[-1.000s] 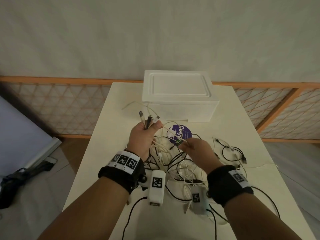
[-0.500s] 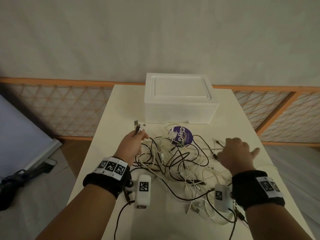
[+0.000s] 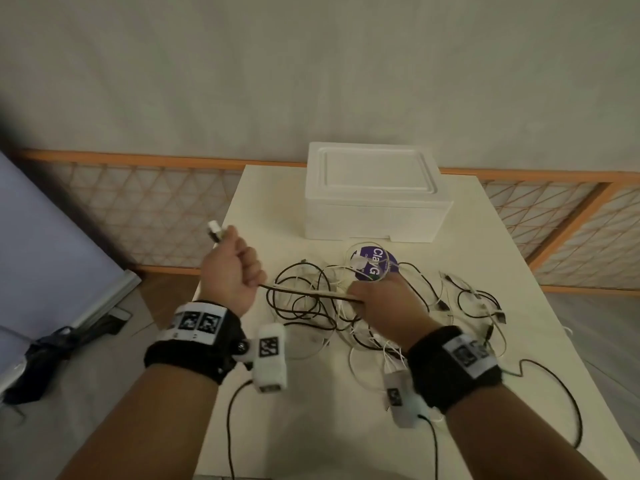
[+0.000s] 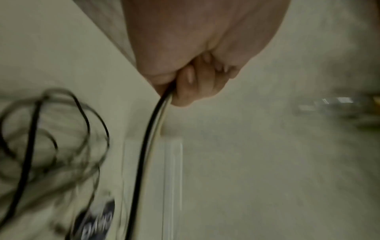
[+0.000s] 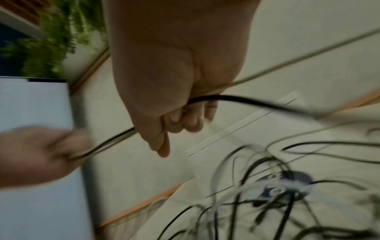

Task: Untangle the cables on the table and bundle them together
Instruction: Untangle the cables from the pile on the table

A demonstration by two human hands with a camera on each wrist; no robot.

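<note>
Cables (image 3: 346,306) lie in a black-and-white tangle across the middle of the table (image 3: 519,244), some loops spilling toward its right edge. From that heap a few strands, black and white side by side, run taut between the two hands. The left hand (image 3: 230,275) is raised over the table's left edge, its fingers (image 4: 191,87) curled tight round the strands, with the plugs (image 3: 215,231) sticking out past the thumb. The right hand (image 3: 384,306) sits lower, just over the tangle, fingers (image 5: 185,120) likewise wrapped round the same strands, and a black cable bends out of the fist toward the heap. Behind the tangle stands a white foam box (image 3: 375,192) with its lid on, and just in front of it a purple round sticker (image 3: 374,266) shows under the loops. Both wrist views are blurred.
</note>
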